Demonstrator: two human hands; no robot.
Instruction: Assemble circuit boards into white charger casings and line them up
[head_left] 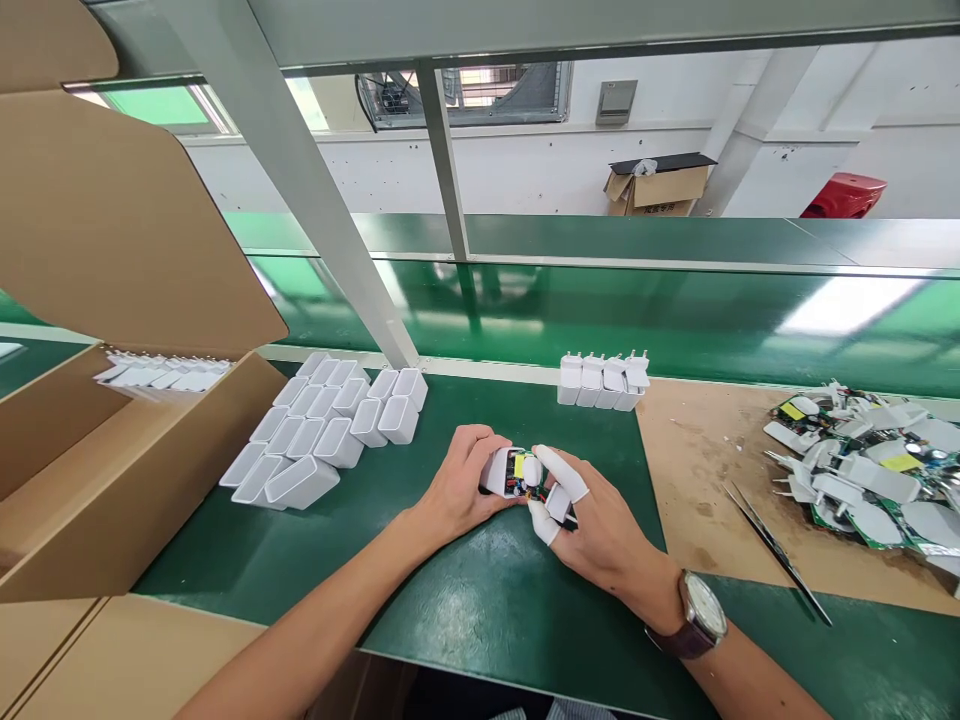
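1. Two hands meet over the green desk, both on one small white charger shell with a circuit board showing in its open end.
2. The left hand curls over the shell from the left, fingers bent and closed around its white body.
3. The right hand comes in from the right, its thumb and first two fingers in white finger cots, pinched together at the board end of the shell; a wristwatch sits on that wrist.
4. The shell is held just above the desk, near its middle, between the two hands.
5. Left of the hands lie rows of empty white shells, and beyond them an open cardboard box.
6. Behind the hands stand four finished chargers with prongs up.
7. On the brown mat to the right lie tweezers and a heap of boards and plug parts.
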